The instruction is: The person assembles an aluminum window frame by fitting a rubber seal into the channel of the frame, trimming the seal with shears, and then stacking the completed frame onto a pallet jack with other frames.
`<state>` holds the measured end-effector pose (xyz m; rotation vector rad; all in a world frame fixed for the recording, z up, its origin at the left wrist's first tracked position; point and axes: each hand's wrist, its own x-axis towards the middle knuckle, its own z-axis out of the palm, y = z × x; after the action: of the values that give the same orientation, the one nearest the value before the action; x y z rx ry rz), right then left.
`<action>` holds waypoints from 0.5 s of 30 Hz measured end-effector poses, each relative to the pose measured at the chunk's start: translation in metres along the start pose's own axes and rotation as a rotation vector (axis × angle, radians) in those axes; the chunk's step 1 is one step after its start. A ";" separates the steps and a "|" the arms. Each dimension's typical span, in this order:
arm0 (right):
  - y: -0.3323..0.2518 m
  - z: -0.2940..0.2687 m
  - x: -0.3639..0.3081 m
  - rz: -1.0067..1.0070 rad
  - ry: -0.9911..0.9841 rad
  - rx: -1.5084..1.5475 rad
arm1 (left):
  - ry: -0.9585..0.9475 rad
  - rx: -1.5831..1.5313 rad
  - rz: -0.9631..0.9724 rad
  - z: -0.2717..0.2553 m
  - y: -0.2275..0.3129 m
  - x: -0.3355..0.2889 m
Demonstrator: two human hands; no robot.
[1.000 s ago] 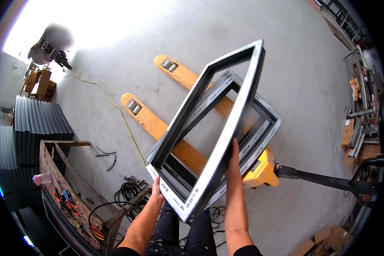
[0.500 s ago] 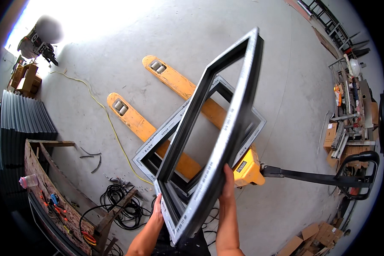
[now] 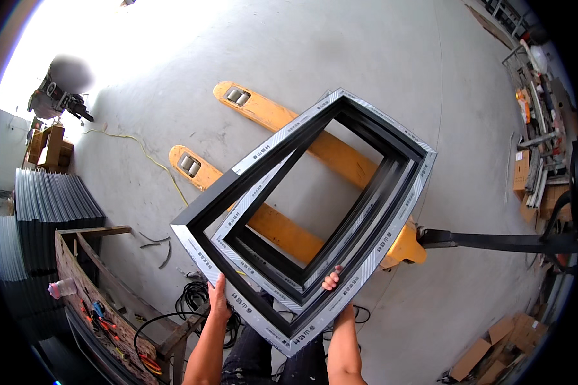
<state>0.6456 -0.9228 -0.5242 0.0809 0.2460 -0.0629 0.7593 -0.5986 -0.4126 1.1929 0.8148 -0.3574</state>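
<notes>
Both my hands hold a dark rectangular window frame [image 3: 386, 242] with pale printed film along its sides. My left hand [image 3: 218, 299] is closed on the outer edge of its near left side. Fingers of my right hand [image 3: 331, 278] curl over the inner edge of its near right side; the profile hides the palm. Seen through the opening, a second similar window frame [image 3: 253, 194] lies across the orange forks of a pallet jack [image 3: 270, 110]. The held frame overlaps it from above, and I cannot tell whether they touch.
The jack's black handle [image 3: 494, 240] reaches right. At left stand a worn wooden bench [image 3: 115, 313] with hand tools and stacked grey profiles [image 3: 58, 196]. Black cable [image 3: 196, 298] coils near my legs, and a yellow cord [image 3: 149, 154] crosses the floor. Cardboard boxes [image 3: 491, 346] lie lower right.
The held window frame has tipped from steeply tilted to flatter, its far end coming down over the lower one. My right fingers now show over its inner edge. The view has shifted slightly.
</notes>
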 end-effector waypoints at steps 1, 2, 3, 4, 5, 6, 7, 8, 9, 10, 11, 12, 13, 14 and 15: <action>-0.001 -0.017 -0.003 0.010 -0.054 0.076 | -0.008 0.026 0.007 0.001 -0.002 0.001; -0.005 -0.032 -0.006 -0.008 0.017 0.064 | -0.018 0.053 0.013 0.003 -0.004 0.003; -0.010 -0.048 -0.013 -0.032 0.089 0.056 | -0.013 0.069 -0.016 0.008 -0.007 0.003; -0.004 -0.042 -0.014 -0.031 0.171 0.052 | -0.004 0.057 -0.011 0.004 -0.013 0.004; -0.004 -0.032 -0.023 -0.045 0.470 -0.001 | 0.041 0.052 -0.047 -0.001 -0.017 0.006; -0.009 -0.031 -0.027 -0.064 0.686 -0.088 | 0.070 0.042 -0.094 0.003 -0.022 0.006; -0.013 -0.016 -0.026 -0.096 0.692 -0.184 | 0.033 0.020 -0.118 -0.005 -0.029 0.011; -0.014 0.008 -0.025 -0.116 0.693 -0.284 | 0.050 0.001 -0.132 -0.015 -0.041 0.019; -0.013 0.020 -0.030 -0.198 0.874 -0.326 | 0.056 -0.016 -0.150 -0.024 -0.055 0.029; -0.020 0.022 -0.040 -0.187 0.735 -0.289 | 0.052 -0.031 -0.171 -0.026 -0.067 0.035; -0.021 -0.005 -0.050 -0.246 0.840 -0.432 | 0.062 -0.050 -0.209 -0.029 -0.079 0.041; -0.025 -0.035 -0.062 -0.320 0.949 -0.574 | 0.051 -0.052 -0.247 -0.011 -0.083 0.038; -0.022 -0.034 -0.058 -0.304 0.951 -0.719 | 0.055 -0.065 -0.266 -0.015 -0.089 0.040; -0.019 -0.026 -0.052 -0.284 0.947 -0.865 | 0.062 -0.080 -0.285 -0.023 -0.095 0.044; -0.016 -0.018 -0.044 -0.271 0.939 -1.008 | 0.009 -0.101 -0.343 -0.031 -0.099 0.050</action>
<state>0.5971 -0.9350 -0.5324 -0.9524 1.1970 -0.1618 0.7177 -0.5973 -0.5205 0.9607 1.0361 -0.5843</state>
